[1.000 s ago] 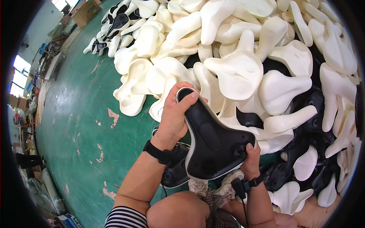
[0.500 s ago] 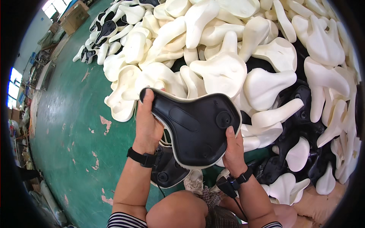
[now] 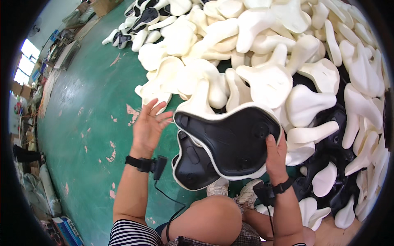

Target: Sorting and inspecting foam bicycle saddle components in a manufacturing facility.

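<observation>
The right hand (image 3: 276,158) is pinching the black plastic saddle base with its cream foam rim (image 3: 230,141) by one edge. The left hand (image 3: 147,127) is hovering spread open just beside the far end.

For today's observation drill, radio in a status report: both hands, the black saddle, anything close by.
Left hand open, fingers spread, off the saddle. Right hand grips black saddle at its wide end, underside up. Second black saddle beneath it; cream saddle pile close behind.
</observation>
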### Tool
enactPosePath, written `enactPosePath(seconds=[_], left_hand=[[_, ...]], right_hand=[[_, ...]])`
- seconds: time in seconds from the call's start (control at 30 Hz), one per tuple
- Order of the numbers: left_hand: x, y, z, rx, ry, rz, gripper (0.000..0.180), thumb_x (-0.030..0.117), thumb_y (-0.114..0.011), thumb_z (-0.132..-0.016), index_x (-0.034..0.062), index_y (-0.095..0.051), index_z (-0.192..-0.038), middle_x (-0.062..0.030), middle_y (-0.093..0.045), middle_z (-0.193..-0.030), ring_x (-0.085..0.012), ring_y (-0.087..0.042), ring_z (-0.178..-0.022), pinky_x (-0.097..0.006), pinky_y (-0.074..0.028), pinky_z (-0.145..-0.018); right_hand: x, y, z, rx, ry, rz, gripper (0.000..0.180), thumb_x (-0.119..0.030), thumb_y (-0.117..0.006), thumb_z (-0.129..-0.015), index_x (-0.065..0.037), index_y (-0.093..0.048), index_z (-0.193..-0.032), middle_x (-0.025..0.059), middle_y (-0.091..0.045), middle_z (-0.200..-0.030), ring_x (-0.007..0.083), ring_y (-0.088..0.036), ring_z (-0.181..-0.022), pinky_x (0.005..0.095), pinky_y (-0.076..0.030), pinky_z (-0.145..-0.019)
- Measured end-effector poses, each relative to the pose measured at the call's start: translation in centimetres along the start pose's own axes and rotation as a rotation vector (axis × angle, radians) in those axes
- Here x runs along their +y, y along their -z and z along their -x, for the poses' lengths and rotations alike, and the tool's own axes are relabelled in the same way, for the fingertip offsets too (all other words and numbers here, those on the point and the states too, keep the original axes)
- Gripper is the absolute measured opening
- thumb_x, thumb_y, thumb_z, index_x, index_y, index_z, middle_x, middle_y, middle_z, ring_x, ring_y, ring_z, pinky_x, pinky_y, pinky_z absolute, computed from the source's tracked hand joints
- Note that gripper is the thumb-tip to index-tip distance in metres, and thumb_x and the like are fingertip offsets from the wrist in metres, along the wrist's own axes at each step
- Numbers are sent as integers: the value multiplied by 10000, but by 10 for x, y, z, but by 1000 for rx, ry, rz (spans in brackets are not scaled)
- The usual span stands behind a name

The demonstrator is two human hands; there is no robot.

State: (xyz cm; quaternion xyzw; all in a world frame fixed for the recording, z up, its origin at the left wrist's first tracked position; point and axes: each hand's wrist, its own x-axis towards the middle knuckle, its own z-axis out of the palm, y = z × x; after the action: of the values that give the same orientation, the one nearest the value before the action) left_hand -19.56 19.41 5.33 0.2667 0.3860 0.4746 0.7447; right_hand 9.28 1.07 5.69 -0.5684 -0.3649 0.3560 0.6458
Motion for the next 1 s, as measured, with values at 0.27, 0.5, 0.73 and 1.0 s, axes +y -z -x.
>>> enactPosePath(seconds=[0.27, 0.5, 0.73, 1.0], left_hand=[[33, 56, 32, 46, -178, -348, 422, 326, -390, -1007, 104, -350, -650, -12, -307, -542, -167, -435, -482, -299, -356, -463], [21, 106, 35, 184, -124, -405, 430, 348, -395, -1002, 113, -366, -643, -5, -324, -518, -148, -421, -432, -301, -385, -424], [-91, 204, 23, 328, 353, -403, 509, 368, -575, -872, 78, -445, -1270, -92, -539, -1152, -221, -548, -963, -445, -479, -757], [-207, 193, 55, 181, 788, -555, 432, -17, -643, -613, 29, -594, -1039, -81, -617, -803, -234, -587, -610, -393, -530, -586]], right_hand=[[8, -19, 14, -154, -80, 36, 525, -244, -543, -961, 25, -368, -1377, 111, -522, -1265, 177, -486, -1148, 301, -368, -1005], [-8, -49, 13, -244, 12, 231, 553, -208, -592, -928, 15, -367, -1383, 122, -518, -1270, 197, -486, -1154, 317, -365, -1009], [-16, -35, -7, -67, 264, 480, 619, -200, -648, -867, 26, -363, -1368, 177, -507, -1276, 267, -499, -1166, 367, -389, -997], [35, -47, 12, -647, 537, 1000, 582, -10, -648, -635, -51, -541, -1205, 134, -572, -1157, 361, -495, -1121, 455, -381, -985]])
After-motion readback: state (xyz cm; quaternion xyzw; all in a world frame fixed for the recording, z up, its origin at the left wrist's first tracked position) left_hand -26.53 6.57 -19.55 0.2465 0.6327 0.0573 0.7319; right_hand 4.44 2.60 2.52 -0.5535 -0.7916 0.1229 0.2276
